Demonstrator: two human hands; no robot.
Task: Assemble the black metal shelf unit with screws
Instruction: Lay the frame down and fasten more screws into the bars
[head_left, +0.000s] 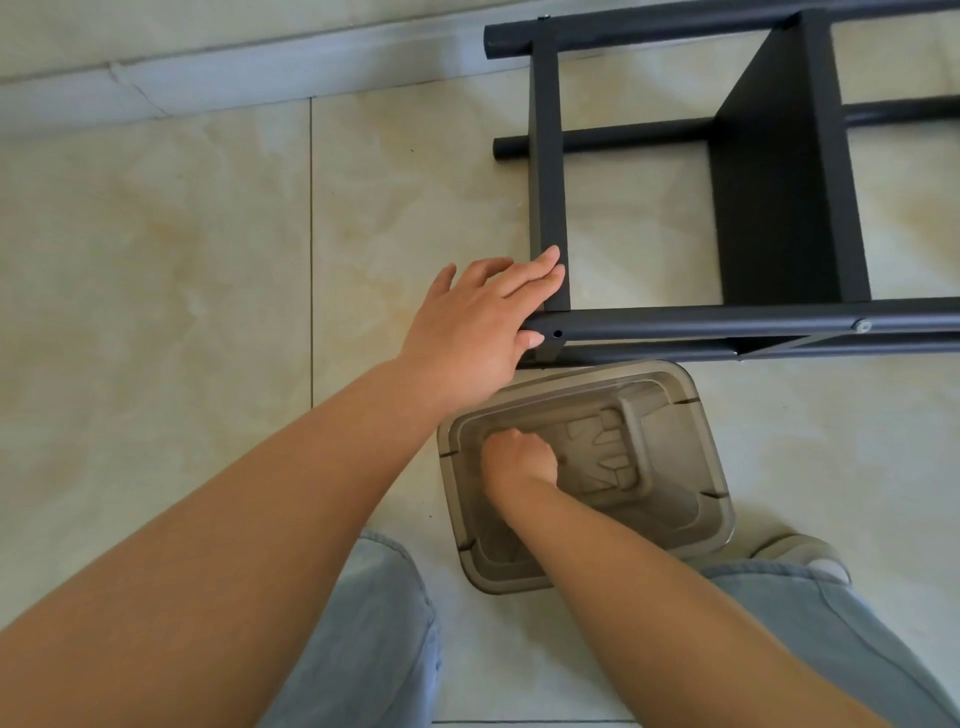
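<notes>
The black metal shelf unit (769, 197) lies on its side on the tiled floor at the upper right. My left hand (478, 322) rests with straight fingers on its near left corner, where an upright panel meets the front tube (727, 322). An open screw hole (557, 333) shows in the tube beside my thumb. One silver screw (863, 326) sits in the tube further right. My right hand (519, 460) is down inside a smoky clear plastic bin (711, 457), fingers curled; what they hold is hidden.
The bin stands on the floor just in front of the shelf, between my knees in light jeans. A grey slipper (800, 551) shows at the right. A pale wall base runs across the top left, and beige tile floor spreads to the left.
</notes>
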